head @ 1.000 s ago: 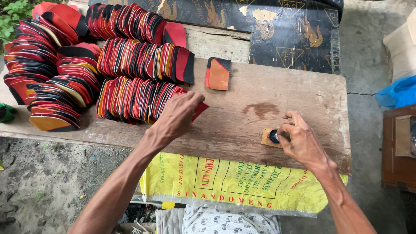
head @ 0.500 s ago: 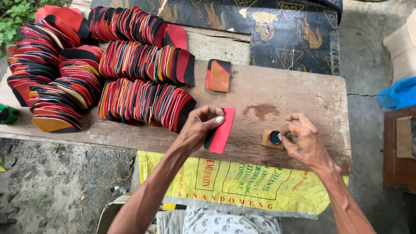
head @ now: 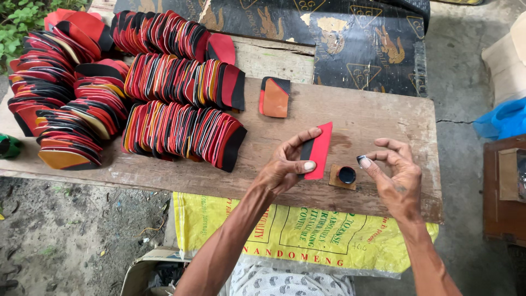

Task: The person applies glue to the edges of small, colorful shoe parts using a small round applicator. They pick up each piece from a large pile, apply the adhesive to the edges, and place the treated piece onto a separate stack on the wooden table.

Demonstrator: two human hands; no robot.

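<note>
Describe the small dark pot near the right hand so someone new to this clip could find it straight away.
Start at the long wooden plank that serves as a bench, and go to its near edge, between the left hand and the right hand. There the small round pot sits on a square tan pad. It is the only round, dark, glossy thing there; the red and black pieces are all flat.

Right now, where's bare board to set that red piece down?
Bare board lies right of the lone orange piece, above both hands. A thin strip runs along the near edge. The left half is crowded with stacked pieces; the ink pot sits between the hands.
</note>
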